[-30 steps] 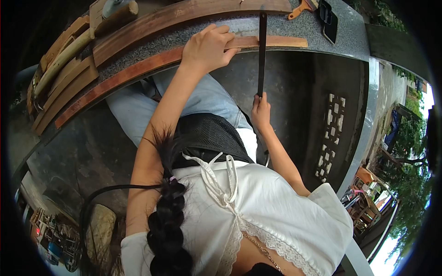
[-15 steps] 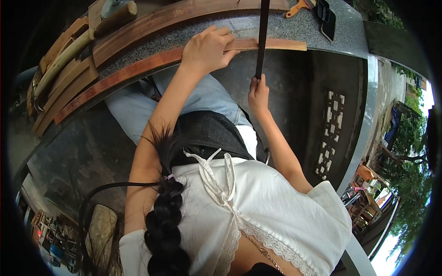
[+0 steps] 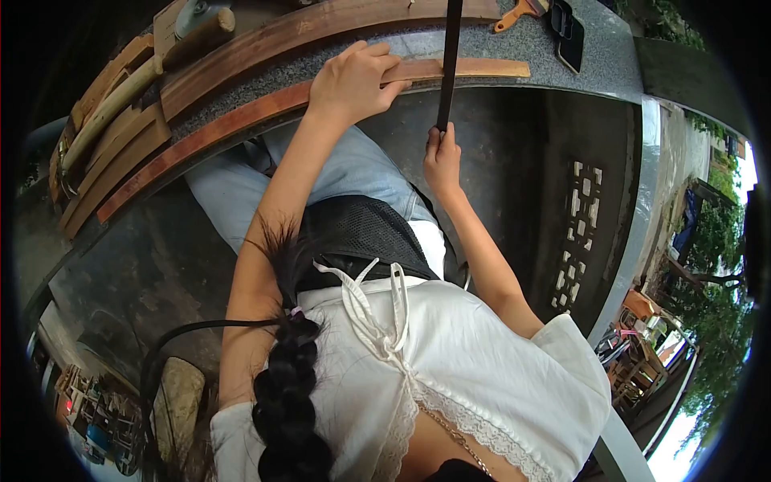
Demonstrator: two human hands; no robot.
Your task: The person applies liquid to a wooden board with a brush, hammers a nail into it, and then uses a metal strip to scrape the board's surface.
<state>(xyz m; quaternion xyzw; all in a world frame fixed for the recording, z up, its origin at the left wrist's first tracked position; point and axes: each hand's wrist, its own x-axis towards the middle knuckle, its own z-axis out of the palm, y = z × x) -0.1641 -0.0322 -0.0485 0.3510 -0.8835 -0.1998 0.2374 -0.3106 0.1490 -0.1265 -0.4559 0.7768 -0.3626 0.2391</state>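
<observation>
A long, narrow, reddish-brown wooden strip lies along the near edge of the grey speckled stone countertop. My left hand is closed over its middle, thumb on the near side and fingers on the far side. Lower down and to the right, my right hand grips the near end of a long, flat, dark bar, which looks like a file. The bar crosses over the strip's right part, and its far end runs out of view at the top.
A wide brown board lies behind the strip. To the left are a wooden-handled tool, a pale round stick and curved wood pieces. An orange-handled brush and a black phone-like object lie at the right.
Both hands have shifted slightly left, with the dark bar moving along. The strip's right end has moved a little farther from my body.
</observation>
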